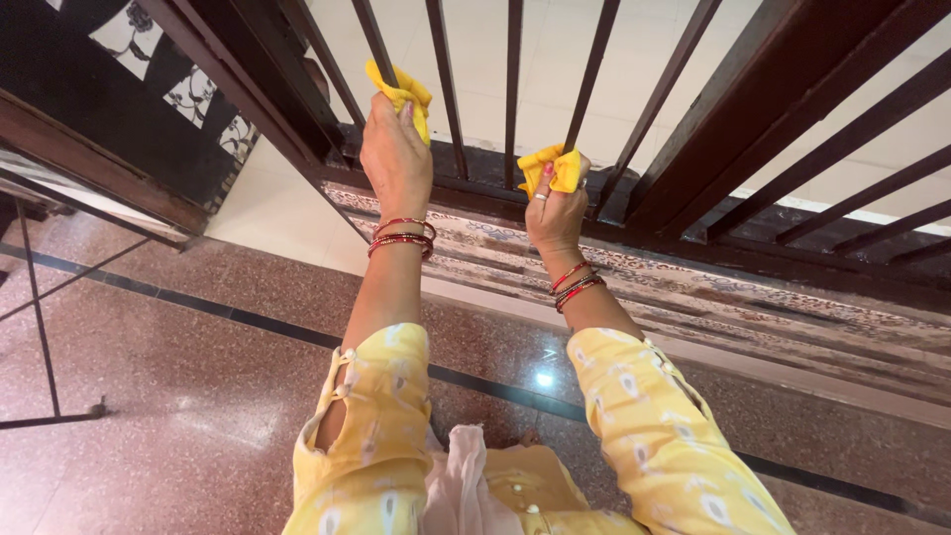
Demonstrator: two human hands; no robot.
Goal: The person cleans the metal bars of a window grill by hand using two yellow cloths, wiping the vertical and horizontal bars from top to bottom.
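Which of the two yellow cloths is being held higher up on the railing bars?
The yellow cloth in the left hand: that cloth sits higher on the dark bars than the one gripped by the right hand, near the bottom rail.

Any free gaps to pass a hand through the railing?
Open gap between the dark metal bars separating the left hand and right hand; wider gaps right of it. Crowded where each grip wraps a yellow cloth round its bar.

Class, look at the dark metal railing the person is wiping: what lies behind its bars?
Behind the railing, a pale tiled floor shows between the bars. The left hand and right hand, each gripping a yellow cloth, cover small parts of the bars.
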